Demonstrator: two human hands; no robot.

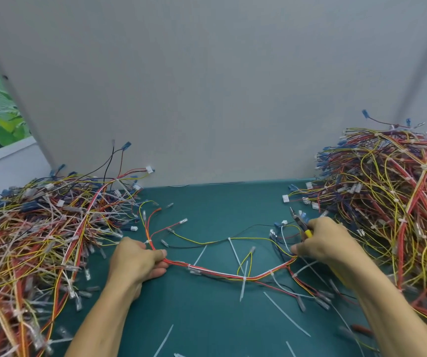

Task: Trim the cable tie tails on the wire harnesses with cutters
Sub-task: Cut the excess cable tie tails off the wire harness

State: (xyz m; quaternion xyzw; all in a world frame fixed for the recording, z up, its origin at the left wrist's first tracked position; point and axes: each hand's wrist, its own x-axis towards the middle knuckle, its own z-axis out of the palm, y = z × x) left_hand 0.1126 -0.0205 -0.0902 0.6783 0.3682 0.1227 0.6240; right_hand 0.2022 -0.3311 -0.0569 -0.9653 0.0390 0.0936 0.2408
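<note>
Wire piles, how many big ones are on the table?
2. The left pile sits beside the left hand; the right pile rises beside the right hand. Both run off the picture, so more may be hidden.

Both forearms bare, reaching in from the near edge, hands well apart, knuckles up.

Left forearm (99, 320) angles up and slightly inward; wrist roughly straight. Left hand (136, 261) lies low, fingers curled, thumb (157, 273) tucked beneath them; fingertips (161, 253) pinch one end of a wire harness (220, 273).

Right forearm (392, 307) comes in from the far right corner, slanting inward. Right hand (328, 240) sits a little farther out than the left, fingers curled. It grips the cutters (300, 224), whose tips stick out past the knuckles, away from the body. The same hand's lower fingertips (297, 249) pinch the harness's other end.
</note>
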